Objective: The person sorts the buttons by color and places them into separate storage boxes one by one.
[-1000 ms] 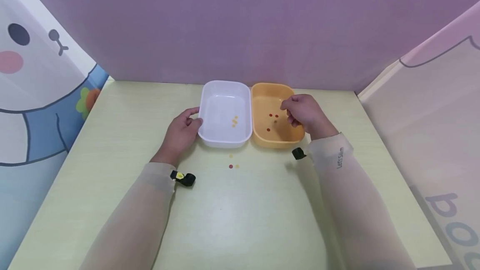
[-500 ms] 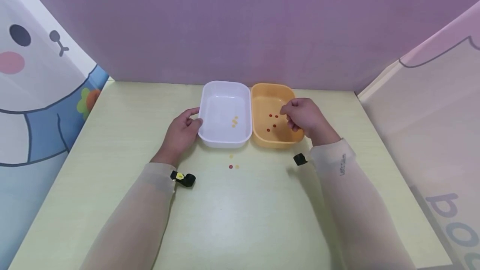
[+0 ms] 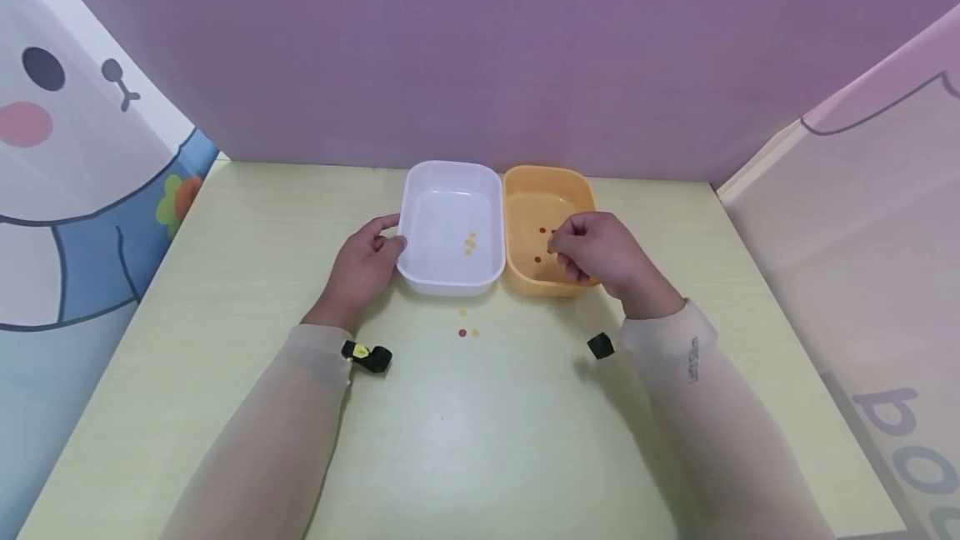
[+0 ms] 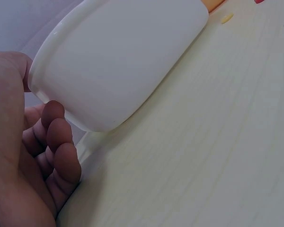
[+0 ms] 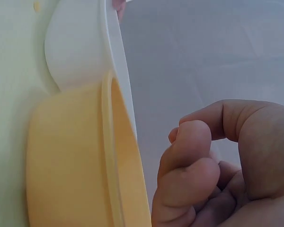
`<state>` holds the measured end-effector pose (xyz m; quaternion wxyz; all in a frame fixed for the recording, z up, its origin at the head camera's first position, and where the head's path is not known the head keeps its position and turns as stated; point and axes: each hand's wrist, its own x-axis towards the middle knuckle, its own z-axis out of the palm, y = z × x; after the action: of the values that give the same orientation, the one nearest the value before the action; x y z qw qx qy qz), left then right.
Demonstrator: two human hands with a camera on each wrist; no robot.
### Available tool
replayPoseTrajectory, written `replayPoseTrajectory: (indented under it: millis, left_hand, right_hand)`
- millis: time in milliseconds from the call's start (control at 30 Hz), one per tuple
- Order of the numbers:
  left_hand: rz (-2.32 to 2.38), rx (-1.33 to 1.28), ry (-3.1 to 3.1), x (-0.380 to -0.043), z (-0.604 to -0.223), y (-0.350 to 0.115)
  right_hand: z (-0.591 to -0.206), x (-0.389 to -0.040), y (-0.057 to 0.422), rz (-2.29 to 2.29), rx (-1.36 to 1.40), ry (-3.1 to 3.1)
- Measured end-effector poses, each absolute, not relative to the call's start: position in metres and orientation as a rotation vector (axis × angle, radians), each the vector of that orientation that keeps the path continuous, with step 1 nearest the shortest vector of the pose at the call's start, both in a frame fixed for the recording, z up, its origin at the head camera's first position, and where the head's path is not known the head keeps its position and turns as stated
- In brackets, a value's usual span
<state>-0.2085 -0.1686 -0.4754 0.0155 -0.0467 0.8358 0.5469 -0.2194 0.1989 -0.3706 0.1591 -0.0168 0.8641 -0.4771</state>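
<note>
Right fingers (image 3: 566, 242) shifted nearer, above orange tray (image 3: 531, 200)

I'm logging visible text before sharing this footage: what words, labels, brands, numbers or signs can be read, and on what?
"Let's Slim", apparently, slightly blurred: on the right sleeve.
"o", between a tilted p, b or d and a letter cut off by the frame: on the right panel.
Yellow label on the black strap at the left sleeve: too small to read.
</note>
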Motion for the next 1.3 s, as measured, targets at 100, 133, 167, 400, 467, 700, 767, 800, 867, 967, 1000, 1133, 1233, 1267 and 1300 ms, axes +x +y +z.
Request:
replayPoseTrajectory:
  millis: [100,133,167,400,467,700,767,800,867,967,1000,1133,1233,1267,1300]
  left_hand:
    - [1.701,-0.138,2.606,-0.209,-0.476,-0.169]
    - [1.699,-0.134,2.610,-0.209,-0.476,-0.170]
    - [1.700,-0.131,2.612,-0.209,-0.476,-0.170]
    - [1.711,-0.130,2.606,-0.209,-0.475,-0.171]
    - [1.710,-0.128,2.604,-0.209,-0.476,-0.171]
    - [1.703,-0.129,2.602,-0.210,-0.476,-0.171]
    - [1.699,-0.131,2.602,-0.210,-0.476,-0.171]
    - [1.698,-0.134,2.601,-0.210,-0.476,-0.170]
    - [1.698,-0.135,2.599,-0.210,-0.476,-0.170]
    - [1.697,-0.136,2.599,-0.210,-0.476,-0.170]
    - [1.698,-0.136,2.599,-0.210,-0.476,-0.170]
    - [1.695,-0.139,2.595,-0.210,-0.475,-0.170]
    - [1.694,-0.144,2.599,-0.209,-0.475,-0.170]
    - [1.691,-0.144,2.603,-0.209,-0.475,-0.170]
    - [1.688,-0.143,2.606,-0.209,-0.476,-0.170]
  right_hand:
    - [-0.371,-0.212,0.196,-1.355,-0.084,2.479]
    - [-0.373,-0.209,0.194,-1.351,-0.100,2.481]
    - [-0.373,-0.206,0.192,-1.344,-0.118,2.480]
    - [-0.380,-0.186,0.177,-1.301,-0.237,2.448]
    - [-0.382,-0.181,0.173,-1.291,-0.258,2.441]
    - [-0.395,-0.167,0.157,-1.226,-0.307,2.424]
    - [-0.399,-0.164,0.153,-1.216,-0.320,2.413]
    - [-0.400,-0.163,0.151,-1.212,-0.323,2.408]
    - [-0.405,-0.161,0.147,-1.210,-0.338,2.395]
    - [-0.412,-0.160,0.142,-1.191,-0.341,2.397]
    - [-0.414,-0.160,0.141,-1.181,-0.337,2.398]
    - [-0.420,-0.159,0.138,-1.149,-0.321,2.393]
    - [-0.424,-0.160,0.136,-1.114,-0.342,2.408]
    - [-0.426,-0.160,0.135,-1.103,-0.352,2.414]
    - [-0.427,-0.160,0.134,-1.093,-0.361,2.420]
